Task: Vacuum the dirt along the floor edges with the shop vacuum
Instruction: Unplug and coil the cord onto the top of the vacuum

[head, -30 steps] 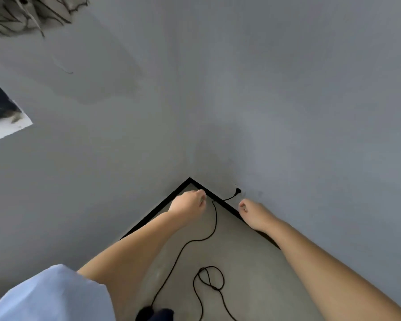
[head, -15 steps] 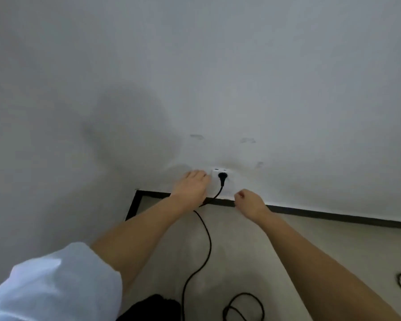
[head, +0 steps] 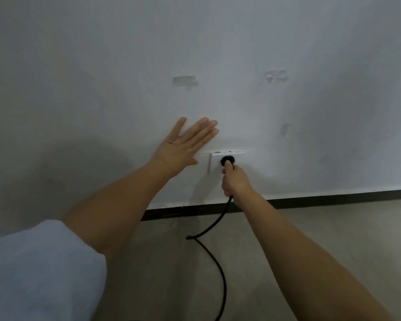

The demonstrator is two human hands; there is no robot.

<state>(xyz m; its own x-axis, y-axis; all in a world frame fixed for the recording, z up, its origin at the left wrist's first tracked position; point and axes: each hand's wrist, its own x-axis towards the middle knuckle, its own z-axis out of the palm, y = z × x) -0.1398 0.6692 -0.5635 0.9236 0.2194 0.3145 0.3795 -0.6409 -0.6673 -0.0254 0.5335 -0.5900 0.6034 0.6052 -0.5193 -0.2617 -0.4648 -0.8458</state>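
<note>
A black plug (head: 227, 160) sits in a white wall socket (head: 218, 156) low on the white wall. My right hand (head: 235, 181) grips the plug and the top of its black power cord (head: 214, 258), which runs down across the grey floor and out of the bottom of the view. My left hand (head: 186, 144) lies flat with straight fingers against the wall, just left of the socket. The shop vacuum itself is out of view.
A black skirting strip (head: 333, 199) runs along the foot of the wall above the grey floor (head: 310, 228). Two faint rectangular marks (head: 184, 80) show on the wall above the socket. A pale blue sleeve (head: 37, 269) fills the lower left.
The view has closed in on the socket. My right hand has moved up from beside the cord and taken hold of the plug. My left hand has spread flat on the wall.
</note>
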